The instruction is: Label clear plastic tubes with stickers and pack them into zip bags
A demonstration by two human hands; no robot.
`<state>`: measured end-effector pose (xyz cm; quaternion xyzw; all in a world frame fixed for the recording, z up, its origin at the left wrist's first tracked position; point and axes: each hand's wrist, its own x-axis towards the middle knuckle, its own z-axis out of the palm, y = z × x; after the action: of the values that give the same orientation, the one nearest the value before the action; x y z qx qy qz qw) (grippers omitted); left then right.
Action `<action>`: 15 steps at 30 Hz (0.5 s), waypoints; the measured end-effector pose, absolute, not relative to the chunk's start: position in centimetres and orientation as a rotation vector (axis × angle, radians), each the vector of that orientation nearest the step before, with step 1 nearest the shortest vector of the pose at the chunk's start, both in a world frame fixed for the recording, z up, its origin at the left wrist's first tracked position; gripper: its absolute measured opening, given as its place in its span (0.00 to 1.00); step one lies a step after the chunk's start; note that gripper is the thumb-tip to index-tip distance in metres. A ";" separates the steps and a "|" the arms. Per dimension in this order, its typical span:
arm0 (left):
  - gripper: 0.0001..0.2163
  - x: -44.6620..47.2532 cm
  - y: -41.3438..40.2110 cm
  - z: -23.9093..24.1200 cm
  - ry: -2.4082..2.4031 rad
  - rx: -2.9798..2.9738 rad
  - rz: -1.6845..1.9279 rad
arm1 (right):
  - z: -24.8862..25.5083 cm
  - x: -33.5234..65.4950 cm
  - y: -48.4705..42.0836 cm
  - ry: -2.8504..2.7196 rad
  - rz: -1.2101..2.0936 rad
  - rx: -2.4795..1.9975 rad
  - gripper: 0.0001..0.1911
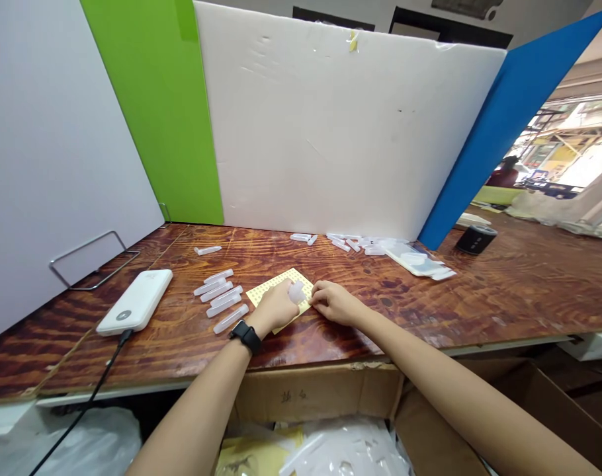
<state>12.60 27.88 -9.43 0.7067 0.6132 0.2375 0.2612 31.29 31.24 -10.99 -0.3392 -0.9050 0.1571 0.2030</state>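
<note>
My left hand (276, 305), a black watch on its wrist, is closed around a translucent plastic tube (296, 292). The tube stands over a yellow sheet of small round stickers (262, 291). At the sheet's right edge my right hand (335, 303) has its fingers pinched together; what they hold, if anything, is too small to make out. Left of the sheet, several similar translucent tubes (224, 301) lie in a slanted row. Another tube (208, 250) lies apart behind them. More tubes (350, 243) are scattered at the foot of the white board.
A white power bank (135, 301) with a black cable and a wire stand (95, 261) are at left. Clear plastic bags (420, 261) lie back right, near a black speaker-like object (476, 239). White, green and blue boards enclose the table. Below its edge sits an open carton (321, 393).
</note>
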 end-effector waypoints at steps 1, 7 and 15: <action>0.12 12.6 27.9 -9.5 1.654 1.919 0.642 | -10.9 31.3 31.2 -2.527 0.440 -0.946 0.12; 0.11 12.5 28.0 -9.5 1.615 1.954 0.646 | -10.9 30.9 31.4 -2.476 0.477 -1.014 0.07; 0.10 12.4 27.9 -9.5 1.626 2.001 0.677 | -10.1 30.9 30.9 -2.197 0.586 -1.141 0.07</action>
<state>12.43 27.91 -9.53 0.7295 0.5928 0.2469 0.2357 30.88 30.91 -10.08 -0.4286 -0.8254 0.2202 0.2942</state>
